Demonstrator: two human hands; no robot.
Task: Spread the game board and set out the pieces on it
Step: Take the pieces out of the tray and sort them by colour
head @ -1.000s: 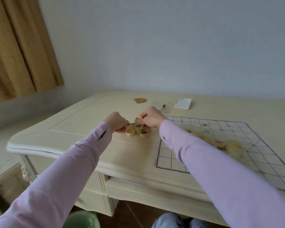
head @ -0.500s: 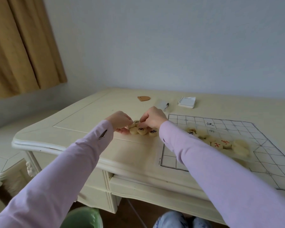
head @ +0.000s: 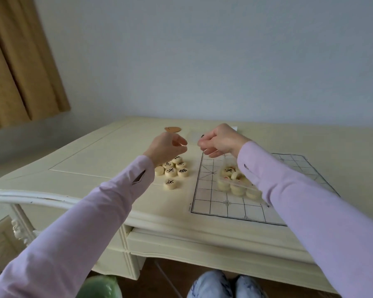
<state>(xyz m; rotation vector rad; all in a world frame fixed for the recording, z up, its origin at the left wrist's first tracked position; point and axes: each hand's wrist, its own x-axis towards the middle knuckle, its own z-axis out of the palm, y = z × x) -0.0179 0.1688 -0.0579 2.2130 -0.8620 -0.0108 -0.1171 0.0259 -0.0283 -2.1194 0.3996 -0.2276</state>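
Observation:
A white grid game board (head: 221,208) lies spread on the cream table (head: 91,166). Several round wooden pieces (head: 175,168) with black characters sit in a cluster just left of the board, one piece (head: 170,184) lying apart nearer me. More pieces lie heaped in a clear plastic tray (head: 235,183) on the board. My left hand (head: 165,148) hovers above the cluster, fingers loosely curled, with nothing seen in it. My right hand (head: 221,140) is raised over the board's far left corner with fingers curled tight; what lies inside them is hidden.
A small brown object (head: 172,129) lies on the table behind my left hand. The table's front edge and a drawer (head: 202,244) run below the board. A green object (head: 99,287) and my knees (head: 224,286) show under the table.
Both hands have lifted off the cluster of pieces, where they were touching them, and now hang above the table. The view has tilted and shifted right.

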